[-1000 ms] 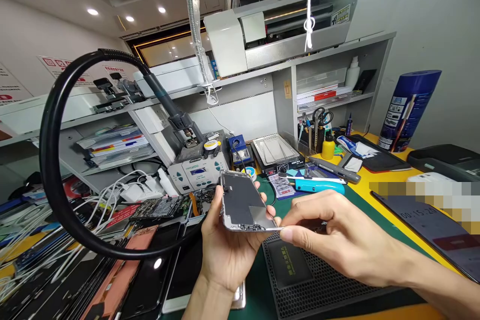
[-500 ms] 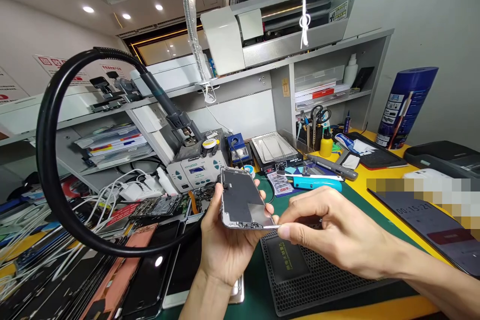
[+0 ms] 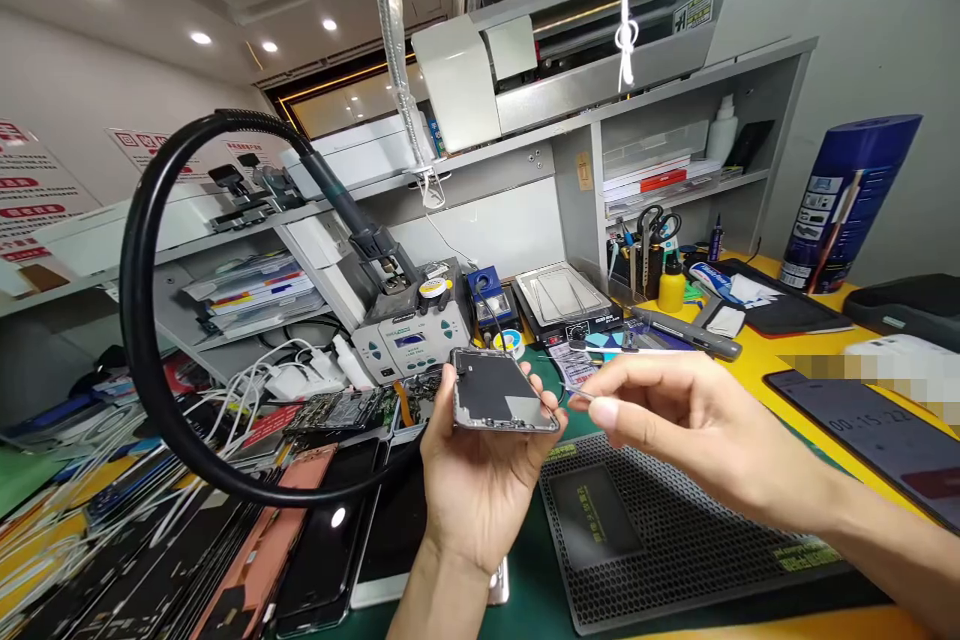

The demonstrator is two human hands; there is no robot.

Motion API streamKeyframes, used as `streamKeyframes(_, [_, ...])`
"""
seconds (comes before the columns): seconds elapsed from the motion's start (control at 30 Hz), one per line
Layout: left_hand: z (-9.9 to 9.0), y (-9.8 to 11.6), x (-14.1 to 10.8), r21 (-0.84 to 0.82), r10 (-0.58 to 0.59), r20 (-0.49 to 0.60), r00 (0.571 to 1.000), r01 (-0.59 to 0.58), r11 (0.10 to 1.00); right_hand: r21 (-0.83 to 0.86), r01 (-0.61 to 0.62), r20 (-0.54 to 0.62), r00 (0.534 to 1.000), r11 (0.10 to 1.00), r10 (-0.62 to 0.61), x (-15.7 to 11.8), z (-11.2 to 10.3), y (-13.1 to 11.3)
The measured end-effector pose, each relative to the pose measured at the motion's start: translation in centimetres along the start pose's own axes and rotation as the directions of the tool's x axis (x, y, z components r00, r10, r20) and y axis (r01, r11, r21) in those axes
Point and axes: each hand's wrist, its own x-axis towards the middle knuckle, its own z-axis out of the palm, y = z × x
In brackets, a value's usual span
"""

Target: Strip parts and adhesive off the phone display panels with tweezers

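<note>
My left hand (image 3: 480, 490) is wrapped round a phone screen assembly (image 3: 491, 388), its dark back facing up and tilted, thumb on the left edge and fingertips on the right. To the right of it, my right hand (image 3: 667, 415) pinches a small thin piece (image 3: 576, 392) between thumb and forefinger, apart from the assembly. What the piece is cannot be made out. Below both hands lies a black perforated mat (image 3: 675, 540) on the green work mat (image 3: 529, 560).
A black hose (image 3: 139, 320) loops at the left over phones (image 3: 330, 530) and white cables. Behind stand a grey soldering station (image 3: 412, 340), a heating plate (image 3: 562, 295) and a yellow bottle (image 3: 671, 288). A phone showing a timer (image 3: 862, 430) lies at the right.
My right hand has moved right, away from the assembly's lower corner, with the thin piece in its fingers. The view has shifted, so the surroundings appear farther right.
</note>
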Motion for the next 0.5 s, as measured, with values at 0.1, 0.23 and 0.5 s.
streamKeyframes(0.1, [0.0,-0.1,0.0,0.007,0.015,-0.027,1.000,-0.015,1.000,-0.072,0.068,-0.018,0.997,0.995,-0.069,-0.2,0.9,0.3])
streamKeyframes(0.23, [0.1,-0.2,0.1,0.005,0.025,-0.055,0.998,-0.025,1.000,-0.305,0.225,-0.052,0.966,0.925,-0.252,-0.2,1.5,1.0])
streamKeyframes(0.5, [-0.2,-0.8,0.6,0.056,-0.037,-0.140,0.989,0.046,0.997,-0.516,0.444,0.048,0.869,0.733,-0.492,-0.2,0.3,3.3])
